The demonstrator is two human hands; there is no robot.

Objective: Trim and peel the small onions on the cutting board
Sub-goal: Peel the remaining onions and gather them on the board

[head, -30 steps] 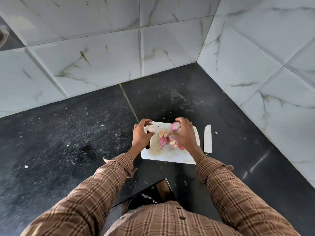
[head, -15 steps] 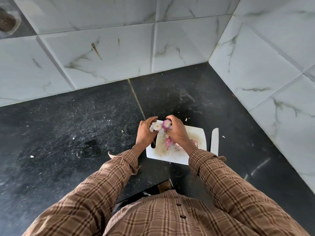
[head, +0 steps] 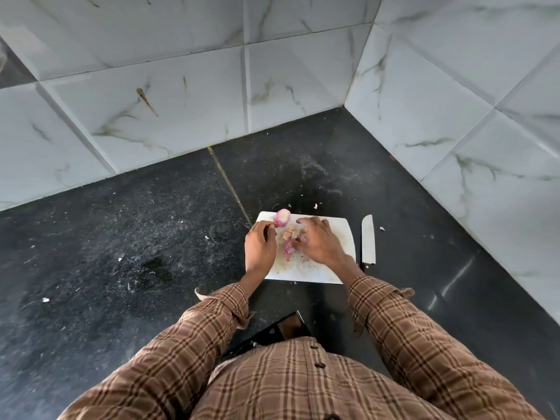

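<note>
Head view is showing a white board (head: 339, 234) lying on a dark counter (head: 121, 237) near the corner of the tiled walls. One peeled onion (head: 282, 216) is sitting at the board's far-left corner, pale with a pink flush, and roundish, so no long axis is showing. It is lying just beyond the left hand (head: 260, 247), almost touching the fingertips, and the left hand is plainly the nearer one. That hand's fingers are curling loosely, and I cannot tell whether they are pinching anything. The right hand (head: 318, 242) is lying palm down over the middle of the board with its fingers spread and fairly straight, pressing toward a heap of pink and tan peels (head: 289, 241) between the two hands; whether an unpeeled onion is hiding under it cannot be told. A knife (head: 368, 241) is lying on the counter just beside the board's right edge, blade pointing away, nearer the right hand.

Compared with half a second ago, the onion is no longer being held up in the right hand's fingertips; it is now resting on the board. The right hand has dropped to the peels, and the left has opened slightly. My judgement: the coming move is turning on the right hand picking through that heap for another onion.
</note>
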